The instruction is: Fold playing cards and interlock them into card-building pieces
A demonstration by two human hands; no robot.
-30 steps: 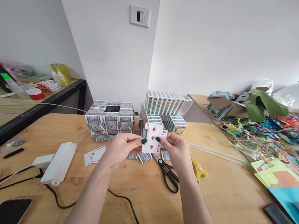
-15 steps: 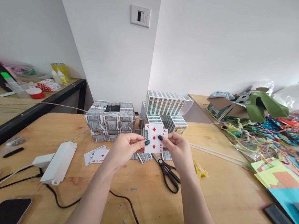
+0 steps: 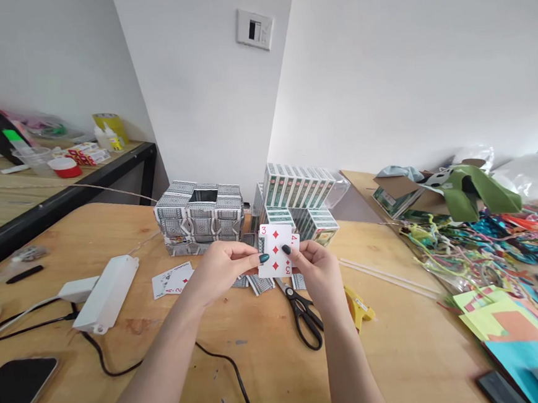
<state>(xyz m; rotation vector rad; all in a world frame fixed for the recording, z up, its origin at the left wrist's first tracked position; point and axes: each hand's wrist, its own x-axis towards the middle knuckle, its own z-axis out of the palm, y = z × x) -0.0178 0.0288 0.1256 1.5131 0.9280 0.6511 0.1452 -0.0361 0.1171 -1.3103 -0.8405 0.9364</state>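
My left hand point(image 3: 227, 268) pinches the left edge of a few playing cards point(image 3: 274, 241) held up over the table. The front card is a three of diamonds; part of a four shows behind its right side. My right hand point(image 3: 316, 269) grips the right side, its thumb lying on the front card. Below the hands lie black-handled scissors point(image 3: 305, 320), blades partly hidden, and several face-down cards point(image 3: 260, 284). A block built from folded playing cards point(image 3: 200, 222) stands behind on the left. Two face-up cards point(image 3: 173, 280) rest left of my left hand.
Stacked card boxes point(image 3: 296, 187) stand at the back. A yellow tool point(image 3: 358, 306) and white sticks point(image 3: 389, 277) lie right of my right hand. On the left are a white power adapter point(image 3: 106, 295), black cables point(image 3: 228, 357) and a phone point(image 3: 18, 395). Colored paper point(image 3: 522, 343) covers the right edge.
Both hands have shifted very slightly left with the cards. The front three of diamonds has moved a little left and straightened; both hands keep their hold.
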